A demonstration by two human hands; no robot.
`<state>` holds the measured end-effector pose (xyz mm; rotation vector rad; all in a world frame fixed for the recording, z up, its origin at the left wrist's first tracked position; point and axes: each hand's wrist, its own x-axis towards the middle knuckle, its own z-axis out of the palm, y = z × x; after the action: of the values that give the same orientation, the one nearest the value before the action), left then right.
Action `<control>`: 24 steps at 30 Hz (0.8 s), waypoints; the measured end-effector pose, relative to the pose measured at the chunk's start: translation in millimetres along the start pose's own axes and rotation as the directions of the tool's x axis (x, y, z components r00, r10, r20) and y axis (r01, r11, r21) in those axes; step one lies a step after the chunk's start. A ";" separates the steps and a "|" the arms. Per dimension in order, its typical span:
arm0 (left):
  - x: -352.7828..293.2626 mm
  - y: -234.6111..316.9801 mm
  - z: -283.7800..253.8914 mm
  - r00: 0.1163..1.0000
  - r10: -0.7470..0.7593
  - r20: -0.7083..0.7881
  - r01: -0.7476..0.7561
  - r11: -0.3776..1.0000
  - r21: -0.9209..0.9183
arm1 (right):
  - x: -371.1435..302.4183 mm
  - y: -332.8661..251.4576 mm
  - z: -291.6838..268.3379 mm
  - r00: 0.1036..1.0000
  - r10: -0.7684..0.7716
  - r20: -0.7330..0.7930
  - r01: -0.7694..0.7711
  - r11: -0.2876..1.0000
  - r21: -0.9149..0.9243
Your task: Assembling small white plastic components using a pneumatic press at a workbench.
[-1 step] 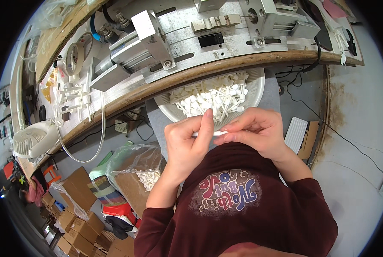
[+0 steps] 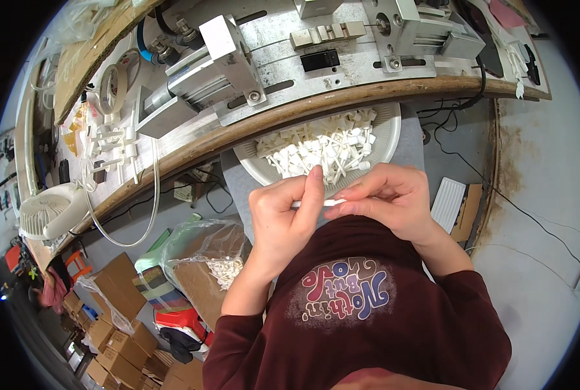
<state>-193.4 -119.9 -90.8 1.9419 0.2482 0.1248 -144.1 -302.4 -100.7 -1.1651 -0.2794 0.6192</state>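
Note:
My left hand (image 2: 283, 218) and my right hand (image 2: 390, 201) meet in front of my chest. Together they pinch a small white plastic stick (image 2: 326, 203) between their fingertips. Just beyond the hands, a round white bowl (image 2: 387, 133) rests on a grey cloth (image 2: 235, 179) over my lap. It is heaped with several small white plastic parts (image 2: 316, 149). The bowl's far side is hidden under the curved wooden bench edge (image 2: 192, 153).
A metal machine (image 2: 231, 52) with blocks and rods stands on the bench. At the left are a white fan (image 2: 43, 211) and a thin hose. Below lie a clear bag of white parts (image 2: 218, 263), cardboard boxes (image 2: 111, 292), floor cables and a white ribbed panel (image 2: 447, 205).

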 end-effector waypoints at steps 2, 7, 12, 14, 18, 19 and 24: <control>0.5 2.5 -0.3 0.997 0.071 -0.027 -0.068 0.993 0.094 | 1.1 -1.5 0.3 0.996 -0.085 0.010 0.085 0.975 -0.207; 0.6 5.4 2.5 0.969 0.244 -0.029 -0.222 0.920 0.324 | 5.7 -9.0 6.2 0.971 -0.220 0.092 0.233 0.789 -0.569; 4.8 17.6 -0.8 0.953 0.298 0.054 -0.300 0.905 0.301 | 15.0 -20.5 5.8 1.000 -0.015 -0.020 0.011 0.987 -0.158; 15.4 32.5 -9.4 0.959 0.271 0.085 -0.279 0.954 0.107 | 25.5 -32.8 0.0 0.998 0.051 -0.044 -0.051 0.999 -0.006; 30.2 46.9 -33.1 0.921 0.366 0.131 -0.357 0.930 -0.085 | 62.6 -71.5 -21.4 0.997 0.066 0.047 -0.065 0.998 -0.024; 30.6 48.7 -36.4 0.916 0.377 0.139 -0.374 0.926 -0.051 | 70.5 -83.5 -16.7 0.996 0.043 0.085 -0.036 0.996 -0.081; 42.3 50.6 -40.8 0.840 0.538 -0.077 -0.524 0.839 0.146 | 130.0 -135.9 -6.3 0.830 -0.555 0.055 0.440 0.592 -0.676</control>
<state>-154.9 -91.3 -29.9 2.0818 -0.2268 0.6047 5.3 -265.4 7.6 -1.7278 -0.7078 -0.1241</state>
